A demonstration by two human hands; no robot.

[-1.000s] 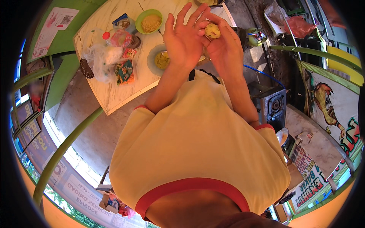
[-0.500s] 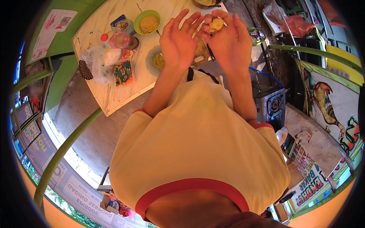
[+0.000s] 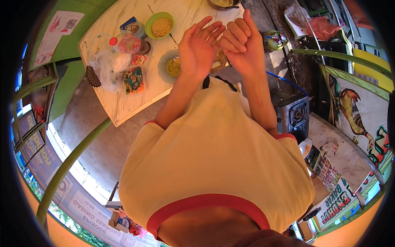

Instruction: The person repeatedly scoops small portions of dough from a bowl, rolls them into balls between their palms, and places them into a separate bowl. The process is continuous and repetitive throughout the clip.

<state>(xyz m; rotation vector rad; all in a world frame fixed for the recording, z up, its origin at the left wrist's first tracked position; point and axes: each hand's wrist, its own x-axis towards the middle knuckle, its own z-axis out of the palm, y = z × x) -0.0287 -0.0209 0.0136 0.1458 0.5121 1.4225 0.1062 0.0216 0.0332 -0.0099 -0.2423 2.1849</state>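
My left hand point(image 3: 200, 50) is raised over the near side of the table with its palm up and fingers spread. Nothing shows on its palm. My right hand point(image 3: 243, 46) is beside it, fingers curled down over the palm; whatever lies inside is hidden. The two hands meet or nearly meet at the left fingertips. Left of my left wrist stands a grey-blue bowl point(image 3: 161, 68) with a yellow mash point(image 3: 173, 68) in it. Farther off, a green bowl point(image 3: 173, 25) holds a pale yellow food.
The marble-patterned table point(image 3: 119, 108) also carries a red-capped bottle point(image 3: 128, 43), a plastic bag point(image 3: 108, 66), a green packet point(image 3: 133, 80) and a dark pan point(image 3: 224, 5) at the far edge. To the right are a green gas cylinder point(image 3: 273, 40) and a stove point(image 3: 297, 112).
The yellow lump seen at my right fingers is out of sight. My right fingers have curled inward over the palm, and my left hand has tilted slightly.
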